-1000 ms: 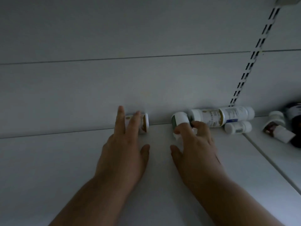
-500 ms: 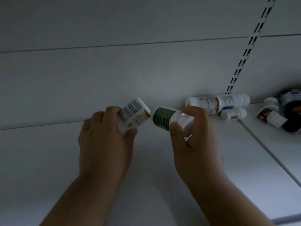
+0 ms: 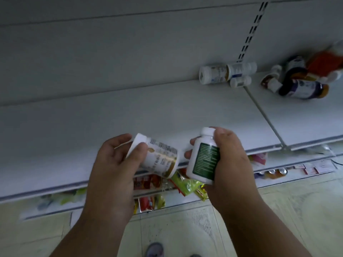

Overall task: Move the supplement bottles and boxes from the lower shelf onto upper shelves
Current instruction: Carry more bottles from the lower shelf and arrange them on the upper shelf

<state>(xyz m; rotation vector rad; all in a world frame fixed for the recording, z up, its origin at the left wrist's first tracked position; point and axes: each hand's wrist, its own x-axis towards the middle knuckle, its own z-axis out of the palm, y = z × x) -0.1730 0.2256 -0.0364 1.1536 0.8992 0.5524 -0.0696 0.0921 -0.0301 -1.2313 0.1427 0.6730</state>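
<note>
My left hand point(image 3: 115, 164) grips a white bottle with a gold-trimmed label point(image 3: 161, 160), tilted with its cap up and to the left. In my right hand point(image 3: 232, 156) is a white bottle with a green label point(image 3: 204, 158), held nearly upright, cap on top. Both bottles hang over the front edge of the white shelf point(image 3: 92, 130). Three white bottles point(image 3: 226, 73) lie on their sides at the back of that shelf, by the slotted upright.
On the neighbouring shelf panel point(image 3: 297, 115) to the right lie dark purple-labelled bottles point(image 3: 300, 88) and an orange one point(image 3: 324, 62). Colourful snack packets point(image 3: 167, 186) fill the shelf below. Tiled floor and a shoe point(image 3: 155, 249) show at the bottom.
Both hands took hold of the bottles at the back of the shelf and drew them toward me, past its front edge. The view tilted down, revealing the lower shelf and floor.
</note>
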